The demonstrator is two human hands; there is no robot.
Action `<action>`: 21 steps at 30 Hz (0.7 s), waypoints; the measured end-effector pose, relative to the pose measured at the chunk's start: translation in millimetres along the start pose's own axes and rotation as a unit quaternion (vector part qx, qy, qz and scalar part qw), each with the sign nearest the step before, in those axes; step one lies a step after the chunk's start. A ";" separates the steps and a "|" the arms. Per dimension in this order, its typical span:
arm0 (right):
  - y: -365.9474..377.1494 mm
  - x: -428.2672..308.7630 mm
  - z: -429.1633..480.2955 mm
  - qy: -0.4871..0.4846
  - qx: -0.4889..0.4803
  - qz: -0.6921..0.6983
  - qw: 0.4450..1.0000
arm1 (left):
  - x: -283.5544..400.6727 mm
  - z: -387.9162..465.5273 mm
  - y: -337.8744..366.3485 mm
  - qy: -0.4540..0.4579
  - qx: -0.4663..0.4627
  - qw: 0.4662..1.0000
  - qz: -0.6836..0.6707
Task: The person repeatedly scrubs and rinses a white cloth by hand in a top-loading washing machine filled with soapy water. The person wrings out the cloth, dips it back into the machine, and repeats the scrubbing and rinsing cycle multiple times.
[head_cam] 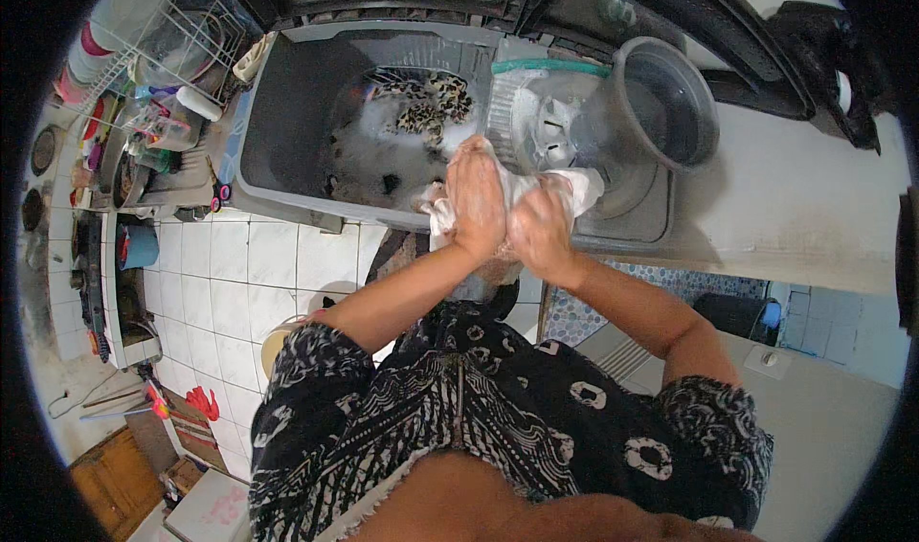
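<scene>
My left hand (477,201) and my right hand (540,226) press together on a wet white cloth (587,189). Both are bunched over the near edge between the two tubs of a twin-tub washing machine (287,204). Folds of the cloth stick out past each hand, and its middle is hidden by my fingers. Suds coat the skin. In the wash tub (287,111), a leopard-print cloth (438,104) floats in foamy grey water (391,158). Right of it, the spin side (549,129) is partly covered by a translucent grey plastic tub (668,104).
A raised black lid (689,25) stands behind the machine. On the left are a wire dish rack (194,32), scissors (219,190) and kitchenware. White floor tiles (273,255) lie below. A black bucket (732,316) stands lower right, beyond a pale wall (797,211).
</scene>
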State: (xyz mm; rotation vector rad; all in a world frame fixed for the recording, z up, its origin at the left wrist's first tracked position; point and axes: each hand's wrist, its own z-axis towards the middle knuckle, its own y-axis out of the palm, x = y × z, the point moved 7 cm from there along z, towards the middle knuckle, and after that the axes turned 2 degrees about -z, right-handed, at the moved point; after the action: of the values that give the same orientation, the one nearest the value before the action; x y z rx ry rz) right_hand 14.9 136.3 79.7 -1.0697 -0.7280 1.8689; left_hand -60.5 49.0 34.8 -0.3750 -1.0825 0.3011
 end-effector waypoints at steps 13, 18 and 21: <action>-4.5 -0.7 10.4 -0.089 0.004 -0.121 0.989 | 9.9 -16.1 -17.6 0.077 -0.098 0.992 0.008; 26.2 82.2 64.7 0.226 0.053 -0.041 0.972 | -15.6 43.1 46.0 -0.108 -0.053 0.993 0.004; 15.8 123.8 111.1 0.258 0.173 -0.084 0.947 | -5.8 99.6 65.6 -0.166 -0.015 0.986 -0.013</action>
State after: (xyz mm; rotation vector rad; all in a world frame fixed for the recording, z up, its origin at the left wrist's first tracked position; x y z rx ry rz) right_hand -123.9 229.0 70.4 -1.1524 -0.1689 1.4105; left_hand -156.0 120.3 43.0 -0.3449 -1.4193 0.3310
